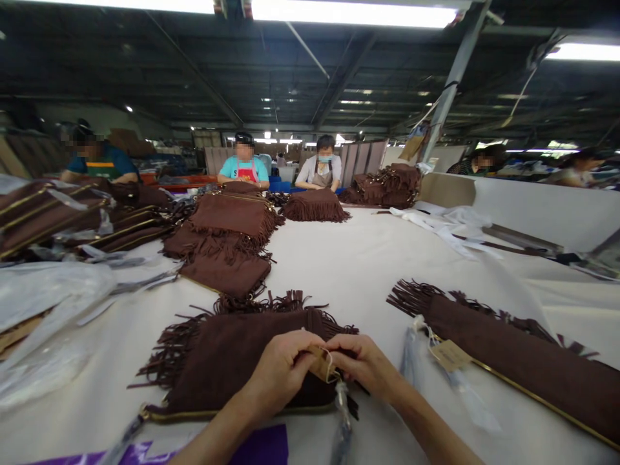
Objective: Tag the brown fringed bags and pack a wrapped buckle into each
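A dark brown fringed bag (217, 358) lies flat in front of me, its gold zipper edge toward me. Over its right part, my left hand (285, 365) pinches a small tan hang tag (320, 365) between thumb and fingers. Close beside it, my right hand (363, 361) is closed on the tag's white string (330, 363) near the bag's metal ring. A plastic-wrapped strap (343, 420) hangs below that ring. To the right rests another fringed bag (513, 361) with a tan tag (450, 355) tied on.
Stacked brown fringed bags (232, 219) stand ahead to the left, and zippered bags (58, 213) pile up at far left. Clear plastic wrapping (48, 323) covers the left table edge. A purple sheet (261, 445) lies near me. Several co-workers sit across the table (329, 258).
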A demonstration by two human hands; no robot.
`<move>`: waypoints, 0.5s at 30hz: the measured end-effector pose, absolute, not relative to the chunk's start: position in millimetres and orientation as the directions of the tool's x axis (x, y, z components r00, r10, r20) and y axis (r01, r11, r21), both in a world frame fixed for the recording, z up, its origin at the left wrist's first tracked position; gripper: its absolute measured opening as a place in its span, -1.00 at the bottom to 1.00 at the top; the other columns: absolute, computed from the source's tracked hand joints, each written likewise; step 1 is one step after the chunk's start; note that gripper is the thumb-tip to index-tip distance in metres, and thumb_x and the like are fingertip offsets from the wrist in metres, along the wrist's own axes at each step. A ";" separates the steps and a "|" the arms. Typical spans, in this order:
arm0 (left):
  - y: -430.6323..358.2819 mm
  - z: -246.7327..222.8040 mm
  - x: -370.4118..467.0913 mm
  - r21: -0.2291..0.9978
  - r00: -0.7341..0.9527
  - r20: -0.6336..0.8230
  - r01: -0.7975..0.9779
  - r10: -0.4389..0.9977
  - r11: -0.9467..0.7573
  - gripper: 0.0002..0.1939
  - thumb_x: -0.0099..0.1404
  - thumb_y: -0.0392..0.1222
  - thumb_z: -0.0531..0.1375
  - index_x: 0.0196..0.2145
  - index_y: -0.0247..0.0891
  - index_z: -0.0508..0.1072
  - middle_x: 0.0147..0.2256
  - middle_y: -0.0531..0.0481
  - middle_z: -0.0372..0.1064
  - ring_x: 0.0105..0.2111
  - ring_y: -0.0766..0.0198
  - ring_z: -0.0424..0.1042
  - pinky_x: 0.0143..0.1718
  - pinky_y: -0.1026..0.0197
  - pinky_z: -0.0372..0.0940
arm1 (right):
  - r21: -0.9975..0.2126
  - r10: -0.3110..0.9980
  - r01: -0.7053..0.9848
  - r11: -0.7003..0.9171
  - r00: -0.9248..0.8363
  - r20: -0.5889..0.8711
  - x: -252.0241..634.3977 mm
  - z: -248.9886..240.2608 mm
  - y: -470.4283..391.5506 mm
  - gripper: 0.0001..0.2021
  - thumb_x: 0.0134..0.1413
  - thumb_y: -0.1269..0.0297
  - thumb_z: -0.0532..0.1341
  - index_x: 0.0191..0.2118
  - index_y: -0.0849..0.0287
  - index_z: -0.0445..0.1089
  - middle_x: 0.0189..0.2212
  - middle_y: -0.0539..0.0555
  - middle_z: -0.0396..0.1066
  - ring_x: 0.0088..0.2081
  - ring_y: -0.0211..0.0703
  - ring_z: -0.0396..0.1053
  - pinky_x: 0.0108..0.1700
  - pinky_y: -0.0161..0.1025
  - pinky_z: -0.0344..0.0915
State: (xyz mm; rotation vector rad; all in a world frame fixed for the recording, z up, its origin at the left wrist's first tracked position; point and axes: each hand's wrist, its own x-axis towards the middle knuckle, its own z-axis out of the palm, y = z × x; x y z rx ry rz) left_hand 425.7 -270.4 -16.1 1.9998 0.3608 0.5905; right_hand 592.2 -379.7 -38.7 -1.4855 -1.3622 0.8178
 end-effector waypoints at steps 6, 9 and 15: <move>-226.0 10.0 399.9 0.935 0.703 0.143 0.134 0.696 -0.328 -0.78 -0.02 -0.32 0.14 -0.38 -0.28 0.52 -0.43 0.04 0.45 -0.39 0.25 0.35 -0.35 0.30 0.21 | -0.952 0.997 0.307 0.008 0.065 0.030 593.6 -40.2 -382.0 -0.72 0.09 0.08 0.22 -0.23 0.21 0.41 -0.46 -0.04 0.29 -0.49 -0.30 0.16 -0.49 -0.40 0.11; -218.9 17.4 392.1 0.989 0.593 0.121 0.001 0.796 -0.151 -0.81 0.00 -0.25 0.20 -0.36 -0.30 0.47 -0.53 0.11 0.35 -0.57 0.40 0.24 -0.51 0.36 0.12 | -0.962 1.000 0.271 -0.022 0.022 -0.017 593.7 -38.0 -385.0 -0.68 0.12 0.03 0.19 -0.17 0.19 0.40 -0.41 -0.01 0.33 -0.43 -0.25 0.22 -0.42 -0.35 0.19; -242.9 47.2 372.0 0.984 0.918 0.031 -0.097 0.396 0.147 -0.39 0.03 -0.30 0.26 0.09 -0.13 0.34 -0.08 -0.08 0.41 -0.26 0.23 0.48 -0.28 0.24 0.30 | -0.936 0.998 0.351 -0.039 0.051 -0.022 593.2 -40.5 -389.7 -0.55 0.03 -0.09 0.24 -0.09 0.16 0.42 -0.27 0.12 0.39 -0.27 -0.02 0.33 -0.28 -0.18 0.30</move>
